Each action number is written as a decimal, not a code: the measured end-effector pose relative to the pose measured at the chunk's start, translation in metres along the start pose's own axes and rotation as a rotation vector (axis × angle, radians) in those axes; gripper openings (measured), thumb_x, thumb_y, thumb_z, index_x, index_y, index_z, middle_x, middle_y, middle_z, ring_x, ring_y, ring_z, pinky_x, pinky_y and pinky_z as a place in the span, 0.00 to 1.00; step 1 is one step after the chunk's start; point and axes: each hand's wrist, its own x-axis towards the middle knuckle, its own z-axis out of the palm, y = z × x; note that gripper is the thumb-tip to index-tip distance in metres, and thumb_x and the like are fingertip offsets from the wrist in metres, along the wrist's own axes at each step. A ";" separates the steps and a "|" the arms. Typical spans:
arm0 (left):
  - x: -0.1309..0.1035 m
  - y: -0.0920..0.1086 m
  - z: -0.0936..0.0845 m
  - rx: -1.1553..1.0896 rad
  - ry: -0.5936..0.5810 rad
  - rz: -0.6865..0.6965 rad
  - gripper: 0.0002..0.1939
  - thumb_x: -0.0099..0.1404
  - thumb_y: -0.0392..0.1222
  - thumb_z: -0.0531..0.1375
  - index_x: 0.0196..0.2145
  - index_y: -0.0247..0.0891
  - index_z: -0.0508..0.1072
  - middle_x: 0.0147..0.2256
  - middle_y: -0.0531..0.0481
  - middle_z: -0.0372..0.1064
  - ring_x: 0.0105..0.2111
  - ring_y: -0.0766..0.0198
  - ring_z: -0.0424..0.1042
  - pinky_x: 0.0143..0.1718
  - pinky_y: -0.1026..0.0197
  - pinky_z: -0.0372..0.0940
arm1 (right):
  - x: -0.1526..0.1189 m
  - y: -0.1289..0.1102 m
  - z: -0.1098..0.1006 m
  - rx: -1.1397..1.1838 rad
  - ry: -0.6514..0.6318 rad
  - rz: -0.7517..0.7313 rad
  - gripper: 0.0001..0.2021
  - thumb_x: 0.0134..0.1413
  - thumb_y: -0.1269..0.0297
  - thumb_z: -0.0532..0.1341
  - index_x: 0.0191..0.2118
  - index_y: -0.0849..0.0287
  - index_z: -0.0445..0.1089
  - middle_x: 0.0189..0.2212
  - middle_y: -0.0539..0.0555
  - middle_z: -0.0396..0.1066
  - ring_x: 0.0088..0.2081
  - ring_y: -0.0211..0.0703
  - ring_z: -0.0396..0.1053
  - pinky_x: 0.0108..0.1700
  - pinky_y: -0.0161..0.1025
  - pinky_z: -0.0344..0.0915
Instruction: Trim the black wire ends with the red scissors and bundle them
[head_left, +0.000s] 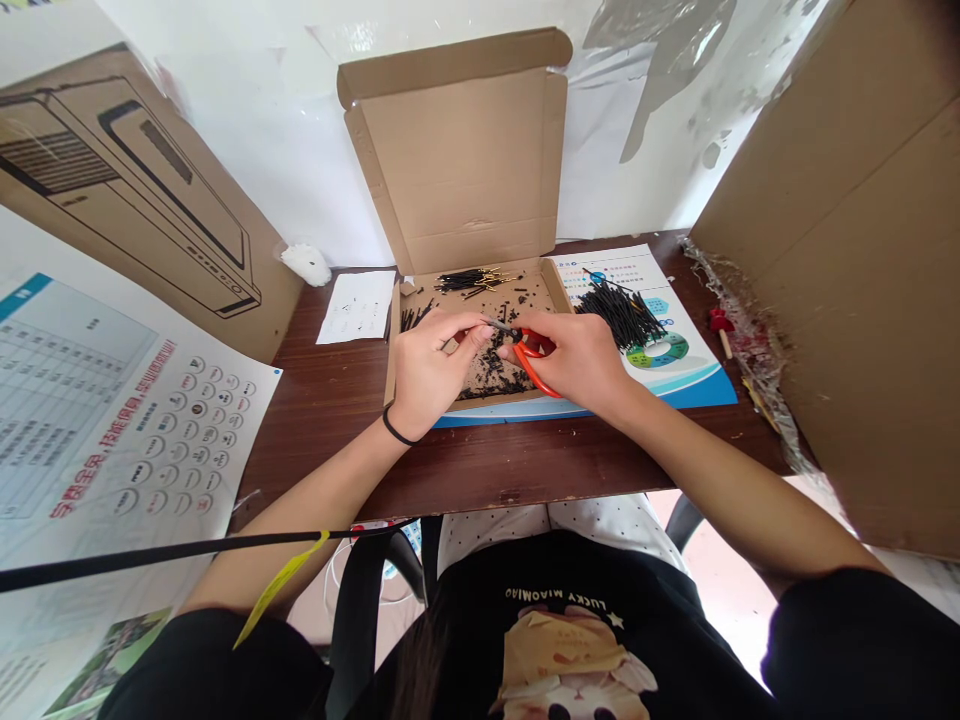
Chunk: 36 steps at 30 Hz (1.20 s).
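Over the open cardboard box (388, 375), my right hand (585, 352) grips small cutters with orange handles (541, 380). Their dark jaws point left and meet the fingertips of my left hand (435, 362), which is closed in a pinch. What those fingers hold is too small to make out. Below both hands, the box floor is strewn with short black scraps (495, 378). Toward the back of the box lies a bundle of thin black pieces with gold-coloured ends (469, 281). More black pieces (414, 316) show beside my left hand, partly hidden by it.
A pile of thin black sticks (621, 312) rests on a printed sheet (697, 375) right of the box. At left is a small white paper (356, 308). Large cardboard boxes (847, 260) flank the brown table (510, 465). A black cord (165, 550) crosses the lower left.
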 end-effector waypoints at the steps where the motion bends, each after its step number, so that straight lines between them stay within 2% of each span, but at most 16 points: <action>1: 0.000 0.000 0.000 0.001 0.001 0.000 0.09 0.65 0.48 0.63 0.35 0.44 0.81 0.33 0.50 0.77 0.31 0.64 0.71 0.35 0.59 0.66 | 0.000 0.000 0.000 0.005 0.008 0.000 0.24 0.56 0.42 0.59 0.39 0.58 0.79 0.24 0.53 0.74 0.26 0.39 0.64 0.30 0.37 0.54; 22: -0.001 0.004 0.001 -0.023 0.013 -0.019 0.07 0.63 0.47 0.64 0.33 0.45 0.82 0.30 0.51 0.76 0.31 0.62 0.70 0.36 0.58 0.64 | 0.000 0.004 0.002 -0.095 -0.012 -0.037 0.24 0.59 0.41 0.55 0.35 0.57 0.78 0.23 0.54 0.73 0.25 0.40 0.64 0.29 0.38 0.51; 28: -0.002 0.004 0.002 0.028 -0.010 -0.008 0.08 0.64 0.47 0.63 0.33 0.45 0.82 0.29 0.52 0.76 0.29 0.63 0.69 0.34 0.59 0.63 | 0.001 0.004 0.001 -0.189 -0.012 -0.022 0.25 0.61 0.42 0.54 0.28 0.57 0.76 0.20 0.54 0.69 0.24 0.40 0.62 0.28 0.38 0.46; 32: -0.001 0.002 0.003 0.028 -0.010 0.004 0.08 0.65 0.47 0.63 0.35 0.44 0.82 0.31 0.51 0.77 0.29 0.63 0.70 0.35 0.59 0.64 | 0.002 0.003 -0.002 -0.114 0.010 0.031 0.25 0.60 0.42 0.55 0.26 0.58 0.75 0.19 0.53 0.69 0.24 0.39 0.60 0.28 0.38 0.47; 36: -0.001 0.001 0.003 0.036 -0.006 0.012 0.09 0.65 0.48 0.62 0.35 0.45 0.81 0.31 0.50 0.77 0.28 0.64 0.69 0.34 0.59 0.64 | 0.002 0.003 -0.002 -0.011 0.016 0.051 0.23 0.57 0.41 0.58 0.32 0.57 0.77 0.23 0.53 0.72 0.25 0.39 0.62 0.29 0.37 0.51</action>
